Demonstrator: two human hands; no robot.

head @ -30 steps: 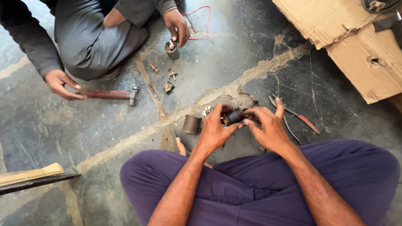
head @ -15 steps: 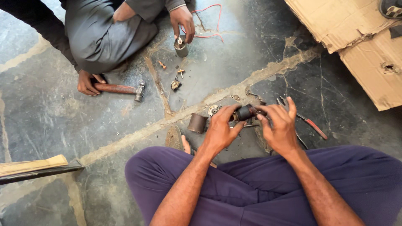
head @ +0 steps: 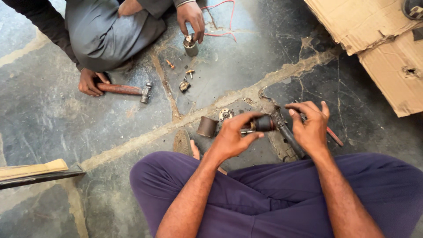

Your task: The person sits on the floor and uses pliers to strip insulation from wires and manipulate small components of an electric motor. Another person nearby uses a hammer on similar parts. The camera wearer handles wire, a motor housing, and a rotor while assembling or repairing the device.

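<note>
Left hand (head: 231, 136) clamped around dark cylindrical part (head: 264, 123); right hand (head: 310, 128) open beside it. Far left, co-worker's hand (head: 190, 16) on small metal cup (head: 191, 46), contents unclear.

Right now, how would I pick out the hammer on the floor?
Find the other person crouching at the top left; their hand rests on the stone floor. The hammer lies there: the only tool with a reddish handle and a metal head.

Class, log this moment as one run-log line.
left hand: grips dark cylindrical part | right hand: open beside it | co-worker's hand: on hammer
</note>
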